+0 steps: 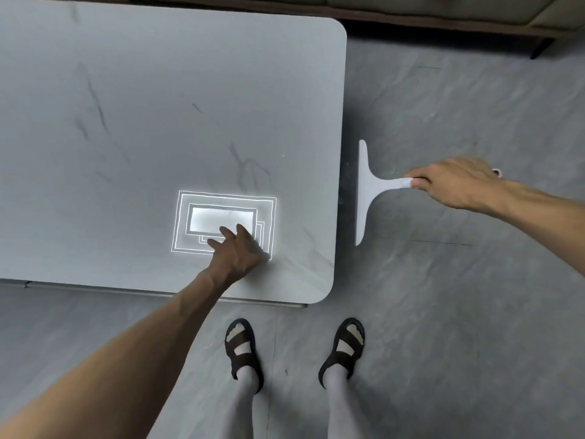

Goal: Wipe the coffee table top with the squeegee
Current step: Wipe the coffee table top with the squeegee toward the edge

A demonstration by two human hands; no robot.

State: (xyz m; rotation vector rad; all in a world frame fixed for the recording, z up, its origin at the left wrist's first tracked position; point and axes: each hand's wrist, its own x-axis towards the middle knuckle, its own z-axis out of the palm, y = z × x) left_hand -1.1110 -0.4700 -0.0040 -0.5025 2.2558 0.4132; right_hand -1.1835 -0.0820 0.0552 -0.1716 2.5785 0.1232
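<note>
Grey floor (443, 296), sofa (411, 4) edge
Marbled grey floor with faint seams; along the far edge, an olive-beige sofa on a dark base, 1 black leg (540, 49) showing.

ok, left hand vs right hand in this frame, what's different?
1. The left hand holds nothing; the right hand grips the squeegee by its handle.
2. The left hand rests on the coffee table top, fingers extended; the right hand is out past the table's right edge, over the floor.
Shared: both are bare, with their backs towards the camera.
</note>
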